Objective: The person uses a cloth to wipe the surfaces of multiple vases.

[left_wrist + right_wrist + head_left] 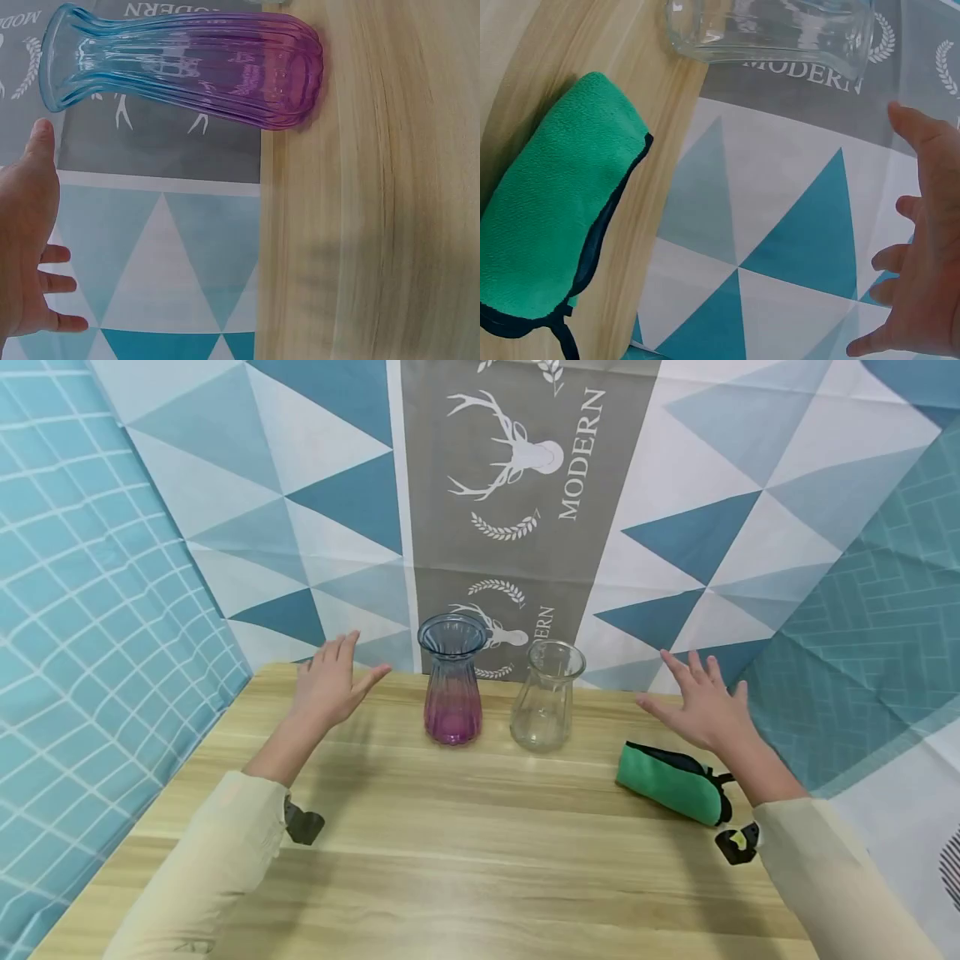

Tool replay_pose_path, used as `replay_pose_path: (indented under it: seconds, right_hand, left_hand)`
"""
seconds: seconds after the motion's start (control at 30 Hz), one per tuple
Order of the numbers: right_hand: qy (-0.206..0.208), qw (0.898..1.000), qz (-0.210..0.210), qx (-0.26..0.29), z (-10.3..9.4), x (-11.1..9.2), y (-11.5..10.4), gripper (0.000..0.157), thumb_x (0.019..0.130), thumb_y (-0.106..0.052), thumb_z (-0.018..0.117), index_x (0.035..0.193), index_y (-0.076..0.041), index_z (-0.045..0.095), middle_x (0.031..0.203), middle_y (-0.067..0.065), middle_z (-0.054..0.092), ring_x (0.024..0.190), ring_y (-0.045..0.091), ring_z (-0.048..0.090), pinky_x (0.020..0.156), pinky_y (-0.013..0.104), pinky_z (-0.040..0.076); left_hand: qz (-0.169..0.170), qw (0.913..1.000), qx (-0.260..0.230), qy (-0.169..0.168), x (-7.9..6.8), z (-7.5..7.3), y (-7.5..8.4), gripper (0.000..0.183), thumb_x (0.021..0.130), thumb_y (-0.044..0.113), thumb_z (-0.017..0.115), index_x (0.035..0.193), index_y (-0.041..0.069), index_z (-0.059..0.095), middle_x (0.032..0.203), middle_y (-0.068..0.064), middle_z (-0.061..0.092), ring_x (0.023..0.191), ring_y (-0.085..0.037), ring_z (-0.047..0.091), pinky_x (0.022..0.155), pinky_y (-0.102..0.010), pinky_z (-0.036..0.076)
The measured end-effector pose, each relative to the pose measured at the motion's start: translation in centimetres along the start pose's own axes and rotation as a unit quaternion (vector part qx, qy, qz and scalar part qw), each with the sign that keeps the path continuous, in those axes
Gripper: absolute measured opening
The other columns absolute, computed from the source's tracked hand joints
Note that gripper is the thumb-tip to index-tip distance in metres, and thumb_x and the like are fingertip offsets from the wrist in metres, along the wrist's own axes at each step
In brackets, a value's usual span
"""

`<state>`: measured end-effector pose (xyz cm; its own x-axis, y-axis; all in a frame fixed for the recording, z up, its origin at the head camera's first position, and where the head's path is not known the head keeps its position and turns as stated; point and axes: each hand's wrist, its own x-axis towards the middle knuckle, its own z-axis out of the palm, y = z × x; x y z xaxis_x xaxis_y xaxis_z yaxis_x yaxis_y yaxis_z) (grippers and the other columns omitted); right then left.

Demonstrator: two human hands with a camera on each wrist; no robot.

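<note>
On the desk [450,868], the blue-and-purple vase [453,702] stands upright near the frame's centre, the clear vase [542,718] just right of it, and the green cloth bundle [667,783] lies right of centre. The left grip [330,683] and right grip [703,706] are spread wide, holding nothing; handling seems either unstarted or finished, and I cannot tell which.

Diffuse light, dimmer wrist views.
</note>
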<state>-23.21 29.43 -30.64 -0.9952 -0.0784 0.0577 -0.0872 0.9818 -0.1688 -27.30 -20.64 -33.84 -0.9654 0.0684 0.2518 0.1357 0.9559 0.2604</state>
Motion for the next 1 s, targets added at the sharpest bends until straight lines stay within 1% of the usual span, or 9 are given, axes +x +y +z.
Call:
replay_pose_path:
  seconds: [0.1, 0.27, 0.4, 0.47, 0.57, 0.67, 0.73, 0.93, 1.0]
  right_hand:
    - [-0.004, 1.000, -0.008, -0.007, 0.4, 0.0, 0.0, 0.093, 0.083, -0.073, 0.041, 0.152, -0.023, 0.003, 0.154, 0.027, 0.000, 0.140, 0.050, 0.000, 0.097, 0.080, -0.001]
    - [-0.020, 1.000, -0.018, -0.013, 0.9, -0.2, 0.0, 0.092, 0.084, -0.069, 0.045, 0.152, -0.018, 0.010, 0.153, 0.029, 0.008, 0.139, 0.050, 0.009, 0.098, 0.080, 0.007]
    - [-0.027, 0.999, -0.024, -0.039, 1.4, -0.4, 0.2, 0.093, 0.083, -0.071, 0.044, 0.151, -0.016, 0.013, 0.150, 0.031, 0.017, 0.135, 0.051, 0.020, 0.096, 0.077, 0.021]
    - [-0.029, 0.998, -0.028, -0.043, 1.8, -0.5, 0.4, 0.092, 0.083, -0.070, 0.044, 0.151, -0.014, 0.015, 0.149, 0.032, 0.020, 0.133, 0.051, 0.024, 0.095, 0.076, 0.025]
    - [-0.031, 0.998, -0.035, -0.031, 2.6, -0.7, 0.6, 0.090, 0.084, -0.069, 0.045, 0.149, -0.012, 0.020, 0.147, 0.033, 0.023, 0.130, 0.052, 0.029, 0.093, 0.075, 0.028]
    - [-0.035, 0.999, -0.041, -0.007, 3.5, -0.8, 0.8, 0.088, 0.084, -0.067, 0.047, 0.148, -0.011, 0.023, 0.146, 0.031, 0.028, 0.129, 0.052, 0.031, 0.094, 0.076, 0.025]
    - [-0.034, 0.998, -0.046, -0.006, 4.1, -0.9, 1.0, 0.087, 0.084, -0.065, 0.049, 0.148, -0.010, 0.025, 0.145, 0.030, 0.032, 0.126, 0.052, 0.035, 0.093, 0.076, 0.027]
    - [-0.035, 0.996, -0.069, -0.032, 5.7, -1.3, 1.1, 0.080, 0.085, -0.058, 0.055, 0.142, -0.006, 0.036, 0.139, 0.028, 0.042, 0.120, 0.049, 0.044, 0.088, 0.069, 0.038]
    - [-0.042, 0.996, -0.070, -0.031, 6.2, -1.5, 1.2, 0.078, 0.085, -0.055, 0.056, 0.142, -0.005, 0.037, 0.139, 0.028, 0.042, 0.121, 0.049, 0.042, 0.087, 0.070, 0.037]
  left_hand:
    - [0.002, 0.9999, -0.014, 0.004, -0.2, 0.3, -0.1, 0.089, 0.088, 0.071, 0.031, 0.149, 0.007, 0.017, 0.147, -0.025, 0.029, 0.133, -0.045, 0.028, 0.102, -0.068, 0.028]
    - [0.013, 0.9992, -0.034, 0.014, -0.3, 0.9, -0.2, 0.088, 0.088, 0.070, 0.033, 0.147, 0.004, 0.024, 0.144, -0.026, 0.035, 0.131, -0.044, 0.033, 0.102, -0.065, 0.031]
    - [0.025, 0.9983, -0.049, 0.020, -0.1, 1.4, 0.1, 0.085, 0.089, 0.066, 0.037, 0.145, 0.003, 0.028, 0.141, -0.026, 0.040, 0.128, -0.044, 0.038, 0.101, -0.062, 0.036]
    - [0.030, 0.9969, -0.070, 0.017, 0.0, 1.7, 0.2, 0.081, 0.090, 0.062, 0.039, 0.145, 0.003, 0.028, 0.140, -0.025, 0.041, 0.127, -0.044, 0.040, 0.101, -0.061, 0.036]
    - [0.036, 0.9923, -0.118, 0.008, -0.1, 2.2, 0.2, 0.078, 0.092, 0.059, 0.040, 0.145, 0.003, 0.027, 0.140, -0.024, 0.042, 0.127, -0.043, 0.041, 0.102, -0.059, 0.037]
    - [0.035, 0.9838, -0.176, -0.006, -0.2, 2.8, 0.0, 0.077, 0.093, 0.056, 0.042, 0.145, 0.002, 0.026, 0.141, -0.024, 0.041, 0.129, -0.041, 0.039, 0.105, -0.058, 0.035]
    - [0.035, 0.9792, -0.200, -0.010, -0.2, 3.1, -0.1, 0.076, 0.093, 0.054, 0.044, 0.145, 0.002, 0.026, 0.141, -0.023, 0.041, 0.129, -0.040, 0.039, 0.105, -0.057, 0.035]
    - [0.042, 0.9725, -0.229, -0.011, -0.3, 3.9, -0.3, 0.071, 0.094, 0.048, 0.048, 0.145, 0.002, 0.027, 0.140, -0.023, 0.042, 0.130, -0.039, 0.039, 0.104, -0.055, 0.037]
    - [0.043, 0.9719, -0.231, -0.009, -0.3, 4.1, -0.3, 0.072, 0.093, 0.049, 0.047, 0.144, 0.003, 0.027, 0.140, -0.023, 0.043, 0.130, -0.038, 0.039, 0.104, -0.055, 0.037]
